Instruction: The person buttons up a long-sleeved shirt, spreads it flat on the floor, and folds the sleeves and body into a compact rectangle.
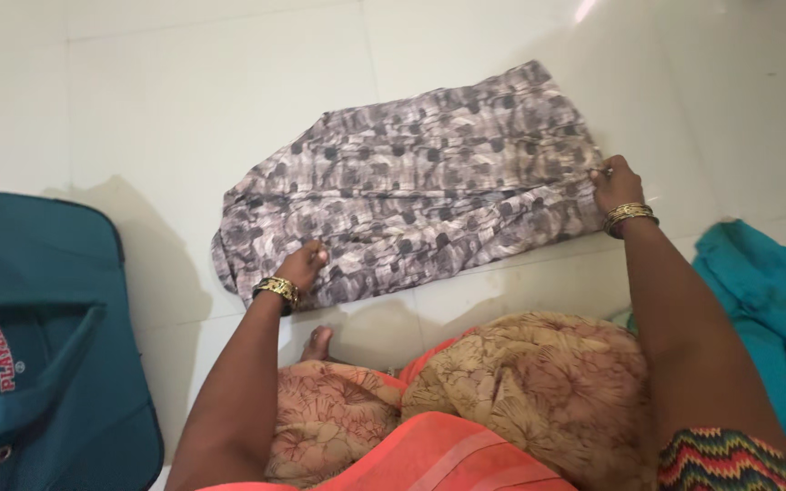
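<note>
Pressing both hands, left hand (303, 267) and right hand (616, 182), on the patterned cloth (420, 182).

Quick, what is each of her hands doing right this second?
Left hand: pressed down on the near edge of the grey patterned cloth, fingers curled.
Right hand: pinching the cloth's far right edge.

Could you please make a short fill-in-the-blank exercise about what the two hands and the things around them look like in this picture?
1. Both hands rest on a grey patterned garment spread on the white tiled ____.
2. The left hand and the right hand each wear gold ____ at the wrist.
3. The dark teal bag lies on the person's ____ side.
4. The cloth by the right arm is ____ in colour.

Missing words: floor; bangles; left; turquoise
</note>
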